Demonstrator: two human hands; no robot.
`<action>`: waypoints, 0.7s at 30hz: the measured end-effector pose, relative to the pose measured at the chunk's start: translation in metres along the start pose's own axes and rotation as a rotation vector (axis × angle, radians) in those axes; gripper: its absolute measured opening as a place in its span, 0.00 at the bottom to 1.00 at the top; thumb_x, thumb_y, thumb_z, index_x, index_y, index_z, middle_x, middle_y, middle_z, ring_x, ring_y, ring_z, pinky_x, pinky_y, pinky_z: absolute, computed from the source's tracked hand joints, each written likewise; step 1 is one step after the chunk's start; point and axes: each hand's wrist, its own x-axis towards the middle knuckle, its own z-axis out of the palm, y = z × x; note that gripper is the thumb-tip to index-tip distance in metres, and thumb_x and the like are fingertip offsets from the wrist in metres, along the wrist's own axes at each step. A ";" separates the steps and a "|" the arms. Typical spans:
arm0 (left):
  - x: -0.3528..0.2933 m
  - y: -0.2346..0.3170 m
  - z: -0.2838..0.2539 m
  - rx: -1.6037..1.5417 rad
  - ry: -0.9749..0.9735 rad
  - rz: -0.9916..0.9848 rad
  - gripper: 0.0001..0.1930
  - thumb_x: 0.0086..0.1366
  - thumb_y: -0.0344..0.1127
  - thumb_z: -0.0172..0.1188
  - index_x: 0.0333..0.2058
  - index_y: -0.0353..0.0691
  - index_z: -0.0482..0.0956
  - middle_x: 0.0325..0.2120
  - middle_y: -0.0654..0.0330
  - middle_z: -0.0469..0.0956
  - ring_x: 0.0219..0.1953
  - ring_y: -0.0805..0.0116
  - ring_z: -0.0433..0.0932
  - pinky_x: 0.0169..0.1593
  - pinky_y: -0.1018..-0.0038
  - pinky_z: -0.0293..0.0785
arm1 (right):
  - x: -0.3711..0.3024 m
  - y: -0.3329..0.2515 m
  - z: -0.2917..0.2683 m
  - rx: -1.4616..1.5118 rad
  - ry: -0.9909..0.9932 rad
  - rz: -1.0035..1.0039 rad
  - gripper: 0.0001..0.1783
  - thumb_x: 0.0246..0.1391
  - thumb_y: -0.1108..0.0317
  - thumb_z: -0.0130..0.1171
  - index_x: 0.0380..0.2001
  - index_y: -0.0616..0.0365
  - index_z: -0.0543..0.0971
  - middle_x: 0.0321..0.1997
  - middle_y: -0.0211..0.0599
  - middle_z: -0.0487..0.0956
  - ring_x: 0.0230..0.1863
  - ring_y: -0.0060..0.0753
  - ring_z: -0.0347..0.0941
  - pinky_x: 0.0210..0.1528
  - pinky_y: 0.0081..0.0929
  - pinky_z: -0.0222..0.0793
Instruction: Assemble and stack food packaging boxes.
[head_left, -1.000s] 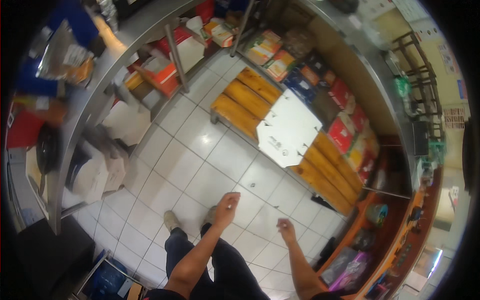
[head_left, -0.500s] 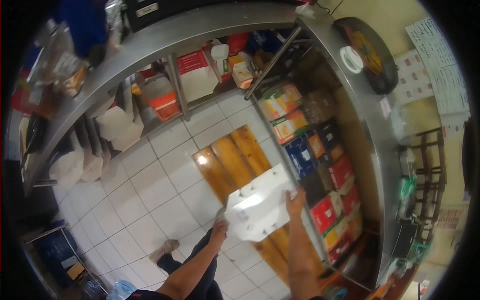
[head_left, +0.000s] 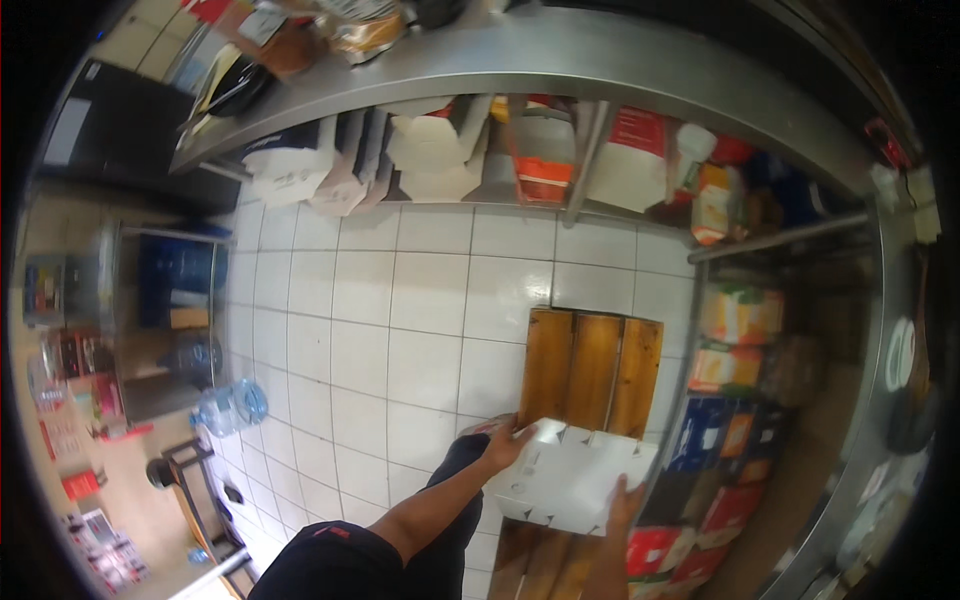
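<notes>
A flat white sheet with notched, angled edges, which looks like an unfolded cardboard box [head_left: 568,484], is held low in front of me. My left hand [head_left: 506,447] is closed on its upper left corner. Over at the right edge, my right hand [head_left: 624,502] grips it with the thumb lying on top. Beneath the cardboard is a low wooden slatted platform [head_left: 594,365], partly covered by it.
Folded cartons [head_left: 432,158] and boxes line the shelf under the steel counter [head_left: 480,98] ahead. More coloured boxes [head_left: 738,312] fill the right-hand shelf. Toward the left, a clear blue water jug [head_left: 234,407] lies on the tiled floor [head_left: 345,352] near a metal rack [head_left: 165,400].
My view has swung to the left, bringing the water jug and left-hand rack further into sight. Both hands still hold the white cardboard box, now turned flatter to me.
</notes>
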 end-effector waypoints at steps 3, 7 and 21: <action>0.002 -0.007 0.004 0.010 0.025 -0.056 0.39 0.71 0.53 0.61 0.69 0.31 0.63 0.62 0.43 0.74 0.63 0.55 0.74 0.65 0.67 0.68 | 0.002 0.005 -0.005 -0.048 -0.015 0.028 0.29 0.64 0.68 0.63 0.62 0.70 0.66 0.64 0.51 0.72 0.63 0.45 0.70 0.67 0.36 0.63; 0.010 -0.030 0.003 0.038 0.073 -0.057 0.40 0.70 0.53 0.63 0.69 0.30 0.62 0.63 0.42 0.72 0.67 0.54 0.70 0.67 0.66 0.66 | 0.009 0.016 -0.005 -0.056 0.039 -0.043 0.29 0.64 0.67 0.63 0.62 0.70 0.66 0.62 0.52 0.73 0.61 0.45 0.71 0.64 0.36 0.66; -0.102 -0.029 0.036 0.020 0.570 0.478 0.19 0.75 0.36 0.54 0.56 0.29 0.65 0.48 0.41 0.71 0.54 0.47 0.73 0.59 0.60 0.68 | -0.041 -0.062 0.004 0.231 0.136 -0.381 0.26 0.68 0.67 0.58 0.63 0.67 0.64 0.61 0.49 0.73 0.58 0.39 0.72 0.61 0.38 0.69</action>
